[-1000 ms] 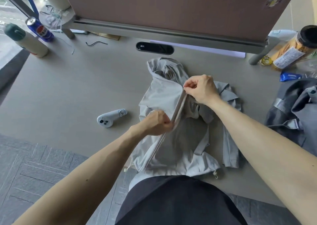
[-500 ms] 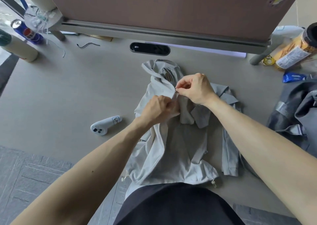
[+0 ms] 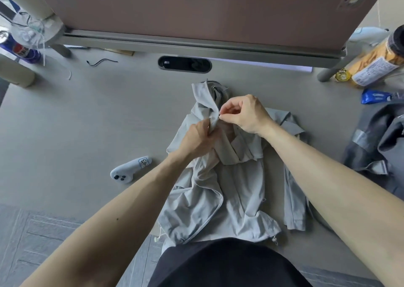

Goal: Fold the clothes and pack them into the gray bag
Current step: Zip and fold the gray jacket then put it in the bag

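On the head camera I see 1 light gray jacket [image 3: 229, 188] lying on the desk [image 3: 87, 122]. Its hood points away from the person and its hem sits at the desk's near edge, against the person's dark clothing [image 3: 218, 265].

Both hands are at the jacket's upper front, just below the hood. The left hand [image 3: 196, 142] has its fingers curled tight round a bunch of fabric along the zipper line, so it grips the jacket. The right hand [image 3: 244, 114] is just above it, with thumb and forefinger pressed together on the small zipper pull [image 3: 218, 117], a firm pinch. The 2 hands are almost touching.

Below the hands the jacket's front is rumpled and its zipper edge curves down towards the hem. 1 sleeve lies flat along the jacket's right side.

The gray bag [image 3: 380, 142] lies crumpled to the right of the jacket, near that sleeve. I cannot tell whether they touch.

A white controller [image 3: 129, 170] lies to the left of the jacket, close to the left forearm. Beyond the jacket's hood is a dark oval cable slot [image 3: 184, 64]. Far to the jacket's upper left stands a blue can [image 3: 19, 50], and to its upper right are a jar [image 3: 376, 63] and a blue packet [image 3: 373, 96].
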Demonstrator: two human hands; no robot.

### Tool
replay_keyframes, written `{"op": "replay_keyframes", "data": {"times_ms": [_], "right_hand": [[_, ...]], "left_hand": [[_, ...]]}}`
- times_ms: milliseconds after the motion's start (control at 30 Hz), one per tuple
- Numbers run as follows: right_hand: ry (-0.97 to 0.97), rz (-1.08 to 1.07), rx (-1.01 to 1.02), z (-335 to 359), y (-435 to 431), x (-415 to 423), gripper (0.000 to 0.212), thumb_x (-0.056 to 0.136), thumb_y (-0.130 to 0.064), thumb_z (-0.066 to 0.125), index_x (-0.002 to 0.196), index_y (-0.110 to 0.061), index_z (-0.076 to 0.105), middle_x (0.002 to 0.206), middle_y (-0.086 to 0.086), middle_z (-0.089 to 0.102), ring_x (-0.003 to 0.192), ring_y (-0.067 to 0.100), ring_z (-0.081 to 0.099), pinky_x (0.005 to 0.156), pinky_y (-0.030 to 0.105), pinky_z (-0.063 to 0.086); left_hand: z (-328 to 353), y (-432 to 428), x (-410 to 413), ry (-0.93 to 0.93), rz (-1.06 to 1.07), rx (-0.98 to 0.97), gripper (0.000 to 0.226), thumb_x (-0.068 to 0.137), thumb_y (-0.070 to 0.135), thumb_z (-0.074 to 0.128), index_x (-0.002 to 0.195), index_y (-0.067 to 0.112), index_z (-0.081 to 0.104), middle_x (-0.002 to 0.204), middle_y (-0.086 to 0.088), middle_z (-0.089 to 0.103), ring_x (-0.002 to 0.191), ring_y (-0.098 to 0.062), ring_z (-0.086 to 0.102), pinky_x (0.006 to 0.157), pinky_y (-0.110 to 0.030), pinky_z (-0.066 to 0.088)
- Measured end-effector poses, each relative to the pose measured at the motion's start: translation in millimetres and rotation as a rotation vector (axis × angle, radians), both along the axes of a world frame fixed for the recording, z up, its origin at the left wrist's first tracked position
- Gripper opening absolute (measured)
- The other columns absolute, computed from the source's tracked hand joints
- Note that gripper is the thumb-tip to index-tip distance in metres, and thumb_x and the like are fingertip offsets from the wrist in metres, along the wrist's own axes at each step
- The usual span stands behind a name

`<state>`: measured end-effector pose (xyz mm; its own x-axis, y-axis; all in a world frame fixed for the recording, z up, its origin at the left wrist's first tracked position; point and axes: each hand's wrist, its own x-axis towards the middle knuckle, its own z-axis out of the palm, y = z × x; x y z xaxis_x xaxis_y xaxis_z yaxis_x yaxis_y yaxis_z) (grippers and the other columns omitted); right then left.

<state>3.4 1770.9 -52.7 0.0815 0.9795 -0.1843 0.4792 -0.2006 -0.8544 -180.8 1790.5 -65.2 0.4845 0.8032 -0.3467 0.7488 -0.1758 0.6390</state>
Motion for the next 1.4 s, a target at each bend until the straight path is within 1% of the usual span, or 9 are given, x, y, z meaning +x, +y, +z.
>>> {"op": "replay_keyframes", "data": {"times_ms": [133, 267, 367, 567, 833, 1000, 1167, 1300, 1400], "right_hand": [[0.026, -0.321, -0.101, -20.3, 5.3, 23.7, 0.013, 0.083, -0.024, 0.071, 0.094, -0.021, 0.074, 0.082, -0.003, 0.072, 0.079, 0.020, 0.069, 0.074, 0.033, 0.055], [-0.269, -0.124, -0.503, -48.6, 4.4, 39.1, 0.076, 0.080, -0.056, 0.071, 0.141, -0.017, 0.048, 0.137, 0.007, 0.056, 0.125, 0.025, 0.052, 0.098, 0.032, 0.042], [-0.322, -0.013, -0.589, -62.9, 10.0, 31.0, 0.098, 0.073, -0.062, 0.075, 0.148, -0.014, 0.034, 0.149, 0.012, 0.045, 0.134, 0.031, 0.045, 0.100, 0.036, 0.041], [-0.505, -0.056, -0.522, -71.8, 28.9, 24.6, 0.018, 0.091, -0.032, 0.057, 0.097, -0.016, 0.062, 0.114, 0.017, 0.065, 0.107, 0.037, 0.062, 0.075, 0.033, 0.039], [0.252, -0.971, -0.346, -47.4, 78.4, 76.8, 0.017, 0.097, -0.016, 0.044, 0.087, -0.014, 0.059, 0.072, 0.008, 0.060, 0.037, 0.010, 0.052, 0.036, 0.018, 0.039], [0.412, -0.931, -0.298, -50.1, 86.8, 82.2, 0.018, 0.099, -0.011, 0.045, 0.111, -0.020, 0.055, 0.096, 0.008, 0.066, 0.057, 0.013, 0.067, 0.051, 0.027, 0.056], [-0.374, -0.378, -0.127, -63.7, 54.7, 61.2, 0.046, 0.080, -0.018, 0.062, 0.124, -0.011, 0.053, 0.113, 0.009, 0.054, 0.108, 0.026, 0.050, 0.088, 0.030, 0.039], [-0.447, -0.468, -0.117, -63.7, 21.2, 30.0, 0.060, 0.068, -0.042, 0.077, 0.113, -0.014, 0.048, 0.112, 0.011, 0.050, 0.112, 0.028, 0.043, 0.085, 0.039, 0.042], [-0.463, -0.274, -0.233, -70.1, -6.3, 21.8, 0.071, 0.062, -0.057, 0.080, 0.115, -0.021, 0.050, 0.117, 0.008, 0.042, 0.116, 0.029, 0.043, 0.094, 0.040, 0.043]], "left_hand": [[-9.3, 0.9, -1.9, -0.078, 0.010, 0.004, 0.034, 0.093, 0.009, 0.052, 0.067, 0.010, 0.029, 0.057, 0.005, 0.033, 0.052, -0.013, 0.023, 0.048, -0.025, 0.022], [-30.4, -6.3, -24.8, -0.063, 0.015, -0.049, 0.034, 0.090, 0.028, 0.049, 0.070, 0.004, 0.032, 0.061, 0.003, 0.032, 0.058, -0.012, 0.023, 0.050, -0.029, 0.019], [-37.5, -8.0, -33.1, -0.059, 0.010, -0.043, 0.044, 0.094, 0.039, 0.046, 0.070, 0.004, 0.035, 0.061, 0.001, 0.034, 0.058, -0.013, 0.025, 0.051, -0.027, 0.026], [-43.4, -4.2, -38.7, -0.035, -0.058, -0.067, 0.045, 0.101, 0.031, 0.053, 0.067, 0.011, 0.032, 0.058, 0.007, 0.031, 0.055, -0.011, 0.025, 0.051, -0.024, 0.028], [-49.7, -4.5, -49.2, -0.075, -0.111, -0.085, 0.052, 0.106, 0.035, 0.044, 0.065, 0.008, 0.027, 0.053, 0.007, 0.026, 0.056, -0.015, 0.020, 0.057, -0.026, 0.024], [-58.1, -4.3, -40.2, 0.029, -0.142, -0.062, 0.057, 0.101, 0.052, 0.037, 0.068, 0.006, 0.033, 0.051, -0.002, 0.033, 0.057, -0.027, 0.028, 0.062, -0.038, 0.035], [-61.2, -7.4, -29.5, 0.133, -0.162, -0.036, 0.041, 0.094, 0.026, 0.055, 0.062, 0.008, 0.038, 0.053, -0.012, 0.047, 0.054, -0.028, 0.039, 0.059, -0.040, 0.035], [-60.7, -8.6, -22.6, 0.171, -0.165, -0.051, 0.039, 0.087, 0.023, 0.058, 0.060, 0.014, 0.031, 0.050, 0.003, 0.040, 0.056, -0.027, 0.042, 0.057, -0.035, 0.028], [-61.4, -7.9, -20.5, 0.177, -0.142, -0.058, 0.039, 0.088, 0.024, 0.057, 0.059, 0.014, 0.033, 0.053, 0.001, 0.043, 0.059, -0.029, 0.046, 0.057, -0.035, 0.028]]}}
